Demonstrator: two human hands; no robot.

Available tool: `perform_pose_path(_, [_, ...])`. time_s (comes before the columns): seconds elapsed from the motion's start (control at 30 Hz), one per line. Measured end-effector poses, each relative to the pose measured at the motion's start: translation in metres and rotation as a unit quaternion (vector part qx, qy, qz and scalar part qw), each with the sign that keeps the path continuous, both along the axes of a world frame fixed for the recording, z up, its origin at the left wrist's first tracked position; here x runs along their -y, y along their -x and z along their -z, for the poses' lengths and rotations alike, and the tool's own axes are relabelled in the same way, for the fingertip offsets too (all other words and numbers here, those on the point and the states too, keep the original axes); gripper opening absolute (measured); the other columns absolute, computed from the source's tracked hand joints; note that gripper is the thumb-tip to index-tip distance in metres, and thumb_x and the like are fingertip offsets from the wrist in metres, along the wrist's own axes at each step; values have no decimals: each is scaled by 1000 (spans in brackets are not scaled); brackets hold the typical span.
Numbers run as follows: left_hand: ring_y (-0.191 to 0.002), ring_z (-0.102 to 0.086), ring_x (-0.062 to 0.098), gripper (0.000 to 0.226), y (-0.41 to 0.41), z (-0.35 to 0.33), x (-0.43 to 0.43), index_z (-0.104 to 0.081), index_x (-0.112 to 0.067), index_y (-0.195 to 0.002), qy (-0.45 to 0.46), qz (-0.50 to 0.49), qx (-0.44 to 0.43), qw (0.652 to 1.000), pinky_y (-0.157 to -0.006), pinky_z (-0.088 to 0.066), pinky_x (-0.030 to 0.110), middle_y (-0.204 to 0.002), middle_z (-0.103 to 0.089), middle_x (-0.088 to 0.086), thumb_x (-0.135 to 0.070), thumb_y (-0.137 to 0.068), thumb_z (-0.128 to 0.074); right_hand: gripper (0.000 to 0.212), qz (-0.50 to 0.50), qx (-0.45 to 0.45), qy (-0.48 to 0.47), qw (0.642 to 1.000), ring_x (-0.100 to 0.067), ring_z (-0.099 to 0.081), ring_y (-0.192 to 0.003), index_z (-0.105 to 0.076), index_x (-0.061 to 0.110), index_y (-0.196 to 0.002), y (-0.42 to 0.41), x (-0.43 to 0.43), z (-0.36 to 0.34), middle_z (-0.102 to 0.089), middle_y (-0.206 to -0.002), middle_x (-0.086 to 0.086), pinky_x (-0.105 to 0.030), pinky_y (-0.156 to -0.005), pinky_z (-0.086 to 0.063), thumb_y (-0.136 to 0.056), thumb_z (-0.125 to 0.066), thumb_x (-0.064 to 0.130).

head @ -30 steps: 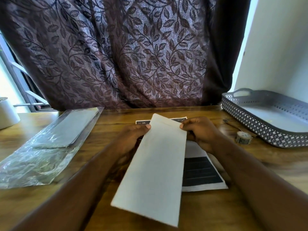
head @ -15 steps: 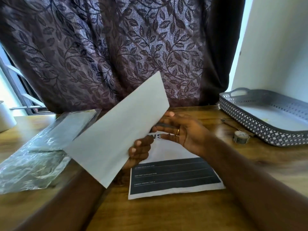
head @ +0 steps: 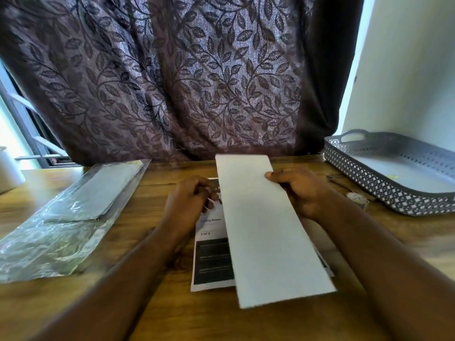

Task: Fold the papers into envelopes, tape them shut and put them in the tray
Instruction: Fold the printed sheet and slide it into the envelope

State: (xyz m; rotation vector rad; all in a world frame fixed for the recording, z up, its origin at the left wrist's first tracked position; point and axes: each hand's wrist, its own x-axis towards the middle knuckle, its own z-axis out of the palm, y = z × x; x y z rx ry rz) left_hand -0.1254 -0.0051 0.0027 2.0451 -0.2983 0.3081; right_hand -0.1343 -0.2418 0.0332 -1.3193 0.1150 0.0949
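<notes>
Folded paper lengthwise away, far end leftward

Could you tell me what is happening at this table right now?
A person is working on a long folded white paper over a wooden table. The right hand pinches its right edge, thumb on top. The left hand sits curled at its left edge, though whether it grips is unclear. A printed sheet lies beneath. The grey tray on the right holds no envelope that shows, and a tape roll lies beside it, untouched.
</notes>
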Motion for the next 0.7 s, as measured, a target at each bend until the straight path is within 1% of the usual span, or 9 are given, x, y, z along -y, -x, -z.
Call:
perform_pose_path(0.07, [-76, -61, 3, 10, -5, 2, -6, -58, -26, -103, -87, -69, 66, 992, -63, -48, 23, -88, -64, -16, -20, -102, -50, 10, -13, -32, 75, 997, -25, -75, -69, -72, -4, -94, 0, 3, 3, -77, -86, -15, -32, -58, -60, -93, -64, 2])
perform_pose_path(0.1, [-78, -57, 1, 11, -8, 3, -9, -56, -28, -109, -113, -85, 81, 987, -63, -44, 21, -92, -61, -17, -21, -102, -51, 10, -12, -39, 105, 994, -27, -75, -71, -71, -5, -96, -1, 4, 5, -77, -89, -17, -35, -63, -61, -91, -67, 1])
perform_pose_path(0.2, [-88, -58, 8, 19, -11, 5, -10, -55, -23, -119, -134, -79, 98, 983, -66, -44, 21, -108, -62, -7, -19, -101, -52, 22, 11, -43, 203, 978, -38, -74, -86, -69, -12, -103, -5, 2, 12, -75, -96, -23, -51, -83, -60, -85, -73, 1])
perform_pose_path(0.27, [-89, -55, 5, 20, -11, 6, -9, -56, -22, -119, -146, -64, 114, 981, -66, -40, 15, -110, -60, -8, -16, -101, -52, 25, 29, -36, 259, 965, -42, -73, -91, -69, -12, -100, -8, -1, 15, -74, -97, -26, -56, -86, -59, -83, -78, 5])
perform_pose_path(0.33, [-89, -54, 5, 22, -12, 7, -7, -57, -21, -119, -155, -54, 132, 978, -66, -36, 12, -111, -60, -7, -12, -98, -54, 31, 43, -16, 345, 938, -40, -73, -89, -72, -8, -94, -12, -1, 17, -74, -93, -24, -52, -84, -60, -80, -83, 17])
perform_pose_path(0.4, [-95, -55, 9, 27, -12, 8, -9, -58, -20, -121, -169, -40, 149, 973, -69, -38, 15, -115, -63, -4, -11, -95, -59, 34, 66, 13, 472, 879, -31, -72, -76, -73, -2, -87, -14, -5, 15, -74, -83, -18, -40, -73, -61, -82, -80, 31])
perform_pose_path(0.43, [-97, -56, 11, 29, -13, 10, -6, -59, -20, -122, -179, -24, 153, 972, -73, -40, 17, -116, -63, -3, -11, -94, -62, 32, 89, 17, 496, 864, -27, -71, -69, -73, 1, -84, -12, -2, 16, -74, -78, -15, -36, -67, -59, -84, -78, 33])
perform_pose_path(0.57, [-104, -54, 13, 28, -12, 13, -1, -61, -20, -123, -213, 12, 154, 965, -86, -42, 27, -121, -63, -2, -18, -95, -64, 24, 129, 51, 521, 843, -29, -72, -73, -73, 4, -79, -12, 5, 18, -73, -77, -13, -43, -70, -61, -88, -74, 26])
perform_pose_path(0.7, [-113, -55, 20, 26, -8, 14, 9, -64, -20, -122, -246, 47, 164, 954, -96, -47, 37, -127, -63, 2, -21, -96, -63, 18, 169, 93, 567, 801, -22, -69, -76, -74, 9, -74, -3, 26, 18, -72, -77, -4, -37, -65, -57, -89, -63, 10])
